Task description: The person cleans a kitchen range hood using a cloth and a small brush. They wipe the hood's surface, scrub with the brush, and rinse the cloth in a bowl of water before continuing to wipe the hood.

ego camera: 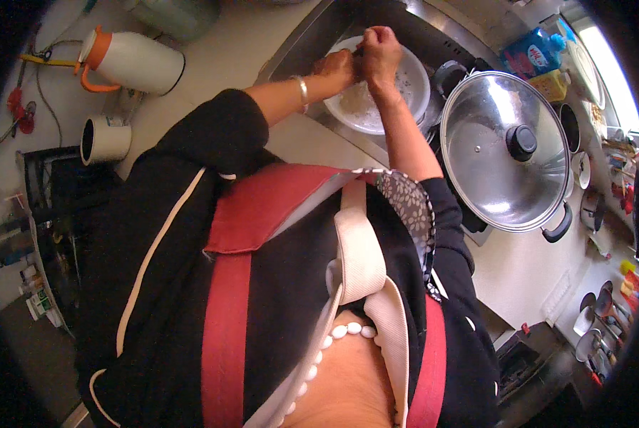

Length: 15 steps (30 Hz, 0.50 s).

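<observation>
A white plastic basin (422, 85) stands in the metal sink (298, 48), holding cloudy liquid with dark specks and a pale patch. Over it, my left hand (334, 67), with a silver-coloured bangle at the wrist, has its fingers curled in. Close beside it my right hand (382, 56) is raised a little farther up the picture, its fingers bent tightly. Something dark shows between the two hands; whether it is an object or shadow is unclear. The fingertips of both hands are mostly hidden.
Right of the sink is a large pot with a glass lid (490, 155), beside a blue detergent bottle (533, 56) and a yellow bottle (549, 85). A white jug with orange handle (143, 61) and a white canister (108, 140) are on the left.
</observation>
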{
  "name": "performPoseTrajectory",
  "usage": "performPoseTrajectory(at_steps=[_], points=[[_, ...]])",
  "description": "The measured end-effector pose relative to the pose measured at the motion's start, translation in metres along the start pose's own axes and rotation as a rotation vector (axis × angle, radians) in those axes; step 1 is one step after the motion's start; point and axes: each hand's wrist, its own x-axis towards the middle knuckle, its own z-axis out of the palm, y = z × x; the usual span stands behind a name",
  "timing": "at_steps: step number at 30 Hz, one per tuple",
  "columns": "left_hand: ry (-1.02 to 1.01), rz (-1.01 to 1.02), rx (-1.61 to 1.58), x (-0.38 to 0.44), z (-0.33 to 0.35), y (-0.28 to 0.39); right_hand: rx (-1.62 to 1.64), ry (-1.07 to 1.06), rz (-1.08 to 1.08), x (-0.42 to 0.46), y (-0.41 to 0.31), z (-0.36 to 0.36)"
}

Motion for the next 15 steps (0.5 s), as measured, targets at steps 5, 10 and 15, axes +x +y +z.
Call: performPoseTrajectory(at_steps=[5,10,15], points=[[0.202,-0.070,0.062,-0.015,-0.041,-0.005,-0.235,-0.080,-0.014,-0.030,0.015,-0.003],[0.334,0.242,0.289,-0.031,-0.031,-0.035,0.384,-0.450,0.411,-0.053,-0.028,-0.016],[-0.217,0.032,-0.450,-0.077,-0.088,0.014,1.055,-0.615,0.665,-0.053,-0.024,-0.034]])
